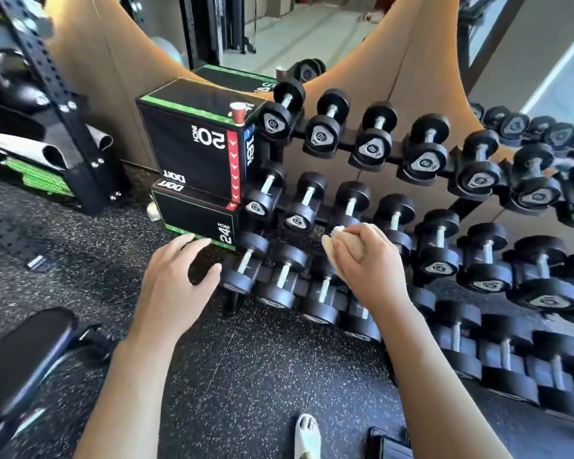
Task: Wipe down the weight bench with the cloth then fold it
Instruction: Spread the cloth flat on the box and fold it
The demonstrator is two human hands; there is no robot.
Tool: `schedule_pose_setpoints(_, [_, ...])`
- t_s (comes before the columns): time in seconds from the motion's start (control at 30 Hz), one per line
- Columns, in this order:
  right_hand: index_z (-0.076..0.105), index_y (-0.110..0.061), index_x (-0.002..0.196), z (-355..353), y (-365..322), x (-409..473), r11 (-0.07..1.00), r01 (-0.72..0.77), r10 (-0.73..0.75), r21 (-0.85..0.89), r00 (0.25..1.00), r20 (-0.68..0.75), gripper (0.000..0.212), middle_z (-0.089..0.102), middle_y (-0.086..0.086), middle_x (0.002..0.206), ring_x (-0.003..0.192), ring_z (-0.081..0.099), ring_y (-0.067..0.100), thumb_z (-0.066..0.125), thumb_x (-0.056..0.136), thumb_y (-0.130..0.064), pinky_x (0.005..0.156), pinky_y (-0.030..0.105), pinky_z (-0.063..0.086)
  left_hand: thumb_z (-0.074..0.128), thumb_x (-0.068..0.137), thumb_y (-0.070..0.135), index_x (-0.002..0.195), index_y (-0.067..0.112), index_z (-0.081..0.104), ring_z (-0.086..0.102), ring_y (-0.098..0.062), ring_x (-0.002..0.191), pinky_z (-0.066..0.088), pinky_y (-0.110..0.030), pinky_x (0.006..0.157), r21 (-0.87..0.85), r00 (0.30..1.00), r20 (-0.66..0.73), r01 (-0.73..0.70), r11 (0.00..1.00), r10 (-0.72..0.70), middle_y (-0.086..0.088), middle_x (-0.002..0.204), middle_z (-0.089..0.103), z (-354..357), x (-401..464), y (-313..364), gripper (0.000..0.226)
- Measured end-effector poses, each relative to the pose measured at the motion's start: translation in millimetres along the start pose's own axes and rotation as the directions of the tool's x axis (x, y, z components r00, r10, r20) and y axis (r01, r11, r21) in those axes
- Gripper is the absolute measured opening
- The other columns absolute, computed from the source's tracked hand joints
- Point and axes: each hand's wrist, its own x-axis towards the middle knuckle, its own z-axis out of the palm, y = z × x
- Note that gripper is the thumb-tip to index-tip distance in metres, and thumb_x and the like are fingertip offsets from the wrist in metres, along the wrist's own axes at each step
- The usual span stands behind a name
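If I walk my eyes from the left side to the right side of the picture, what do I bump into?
Weight bench → left hand → red cup on the black jump box → right hand squeezing the cloth → dumbbell rack.

One head-worn view looks steeply down, close over the dumbbell rack (362, 200).

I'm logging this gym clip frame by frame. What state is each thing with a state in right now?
cloth: bunched up, gripped in the right hand.
right hand: fingers curled round the cloth, held in front of the dumbbell rack.
left hand: fingers straight, holding nothing.
weight bench: at lower left, untouched by either hand.
red cup: upright on the top plyo box.
dumbbells: racked in rows.
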Motion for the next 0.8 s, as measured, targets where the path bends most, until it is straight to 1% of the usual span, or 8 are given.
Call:
schedule_pose_setpoints(0.17, [0.066,-0.027,0.106,11,30,56,0.997,0.032,-0.034,0.068,0.999,0.024,0.022,0.065,-0.015,0.102,0.090,0.062,0.008,0.067,0.093,-0.045,0.080,0.038,0.056,0.064,0.097,0.040,0.143,0.031,0.057,0.033,-0.014,0.142,0.035,-0.044,0.117,0.038,0.999,-0.019,0.039,0.998,-0.039,0.010,0.153,0.046,20,41,22,0.047])
schedule_pose_setpoints(0.27, [0.066,-0.028,0.105,13,50,94,0.995,0.024,-0.029,0.101,0.998,0.048,0.020,0.064,-0.016,0.100,0.089,0.062,0.004,0.066,0.094,-0.045,0.079,0.036,0.056,0.065,0.096,0.039,0.142,0.030,0.058,0.037,-0.017,0.141,0.035,-0.043,0.117,0.090,1.000,-0.021,0.006,0.996,-0.004,0.007,0.152,0.048,30,73,42,0.047])
schedule_pose_setpoints(0.4, [0.064,-0.029,0.102,20,69,141,0.991,0.036,-0.047,0.125,0.995,0.085,0.017,0.062,-0.017,0.097,0.088,0.058,-0.002,0.065,0.094,-0.045,0.075,0.028,0.052,0.065,0.097,0.040,0.142,0.031,0.057,0.034,-0.016,0.142,0.036,-0.044,0.116,0.124,0.999,-0.037,0.028,0.992,-0.024,0.008,0.154,0.046,37,109,67,0.047])
schedule_pose_setpoints(0.53, [0.057,-0.037,0.098,33,71,176,0.984,0.076,-0.097,0.161,0.987,0.127,0.010,0.058,-0.022,0.096,0.087,0.055,-0.007,0.064,0.094,-0.044,0.071,0.013,0.041,0.063,0.097,0.042,0.143,0.032,0.056,0.033,-0.015,0.142,0.034,-0.043,0.117,0.170,0.995,-0.078,0.070,0.983,-0.057,0.010,0.154,0.045,39,129,79,0.048])
schedule_pose_setpoints(0.57, [0.057,-0.037,0.098,37,70,182,0.982,0.081,-0.105,0.171,0.985,0.139,0.009,0.057,-0.023,0.096,0.085,0.054,-0.006,0.063,0.094,-0.043,0.070,0.012,0.039,0.063,0.097,0.041,0.143,0.032,0.057,0.034,-0.015,0.142,0.033,-0.042,0.118,0.179,0.994,-0.085,0.081,0.981,-0.067,0.010,0.154,0.045,39,133,80,0.047])
schedule_pose_setpoints(0.63, [0.059,-0.034,0.100,47,69,191,0.977,0.086,-0.117,0.194,0.981,0.152,0.010,0.058,-0.021,0.097,0.084,0.053,-0.002,0.063,0.095,-0.041,0.072,0.020,0.043,0.063,0.097,0.042,0.143,0.032,0.057,0.034,-0.015,0.142,0.032,-0.041,0.118,0.188,0.992,-0.093,0.103,0.977,-0.086,0.010,0.154,0.045,39,142,77,0.047])
schedule_pose_setpoints(0.7, [0.060,-0.032,0.100,58,69,202,0.972,0.089,-0.126,0.216,0.978,0.166,0.010,0.059,-0.020,0.099,0.087,0.056,0.001,0.063,0.095,-0.039,0.077,0.029,0.049,0.063,0.097,0.042,0.143,0.032,0.057,0.033,-0.015,0.143,0.033,-0.042,0.118,0.191,0.989,-0.099,0.123,0.974,-0.105,0.010,0.155,0.045,37,151,72,0.047])
schedule_pose_setpoints(0.8, [0.062,-0.032,0.103,78,66,220,0.971,0.089,-0.133,0.222,0.972,0.191,0.014,0.061,-0.019,0.103,0.092,0.059,0.003,0.063,0.094,-0.043,0.081,0.035,0.054,0.062,0.098,0.042,0.143,0.034,0.056,0.033,-0.015,0.144,0.034,-0.043,0.118,0.188,0.987,-0.109,0.140,0.972,-0.121,0.011,0.155,0.044,35,169,60,0.046])
